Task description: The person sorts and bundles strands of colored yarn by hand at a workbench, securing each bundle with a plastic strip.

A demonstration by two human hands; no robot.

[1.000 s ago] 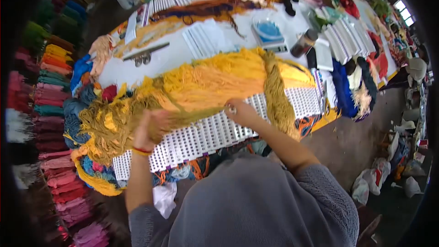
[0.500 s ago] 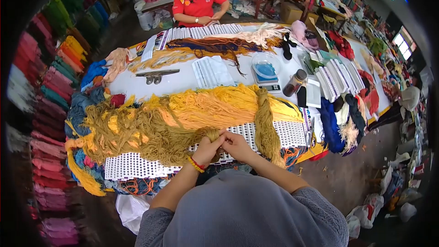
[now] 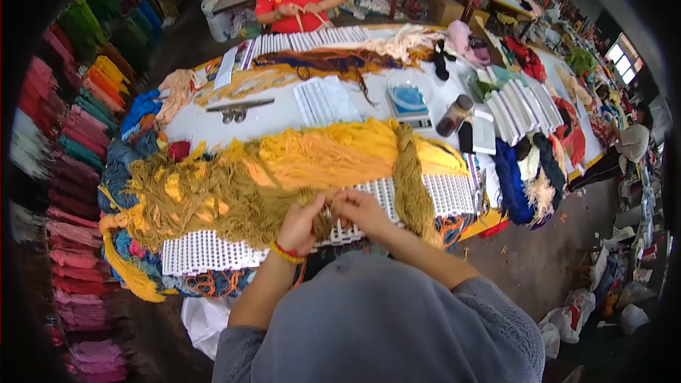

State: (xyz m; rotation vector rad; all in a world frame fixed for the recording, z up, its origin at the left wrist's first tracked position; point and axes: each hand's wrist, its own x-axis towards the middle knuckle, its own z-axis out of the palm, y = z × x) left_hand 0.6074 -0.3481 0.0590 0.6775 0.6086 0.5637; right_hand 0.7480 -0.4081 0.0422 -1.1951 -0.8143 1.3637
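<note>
At the table's near edge, my left hand [image 3: 301,225] is closed on a bunch of olive-brown yarn [image 3: 234,213]. Close beside it my right hand [image 3: 360,211] pinches at the same bunch, its fingertips bent together near the left thumb. Strands hang between both hands. Behind them lies a long heap of golden-yellow yarn [image 3: 326,152]. A separate olive skein [image 3: 409,184] drapes over the heap's right part. Under the yarn are white cards with rows of dark holes [image 3: 447,195].
Farther back are a metal clip bar [image 3: 240,108], a printed sheet [image 3: 326,101], a scale with a blue top [image 3: 409,103] and a dark jar [image 3: 454,115]. Scissors [image 3: 484,198] lie at the right. Across the table a person in red [image 3: 301,0] handles a pale strand.
My hands have moved slightly apart, the left one lower and to the left, drawing at the olive yarn. The person opposite has raised both hands with a pale strand.
</note>
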